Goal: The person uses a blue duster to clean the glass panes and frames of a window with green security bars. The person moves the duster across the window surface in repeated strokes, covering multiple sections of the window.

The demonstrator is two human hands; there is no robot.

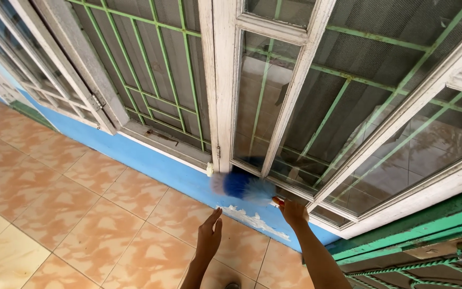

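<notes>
Right hand (293,211) clenched on blue-and-white duster (243,187), brushing the window frame (252,166) bottom corner. Left hand (210,235) released, hovering. Probably early on: dust visible on upper frame.

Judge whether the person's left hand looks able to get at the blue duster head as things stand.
Probably yes. The left hand is open and empty, just below the blue duster head, with only bare air between them. The right hand holds the handle off to the side, out of the way.

The duster (243,187) is motion-blurred (its handle hidden inside the right hand (293,211)).
</notes>
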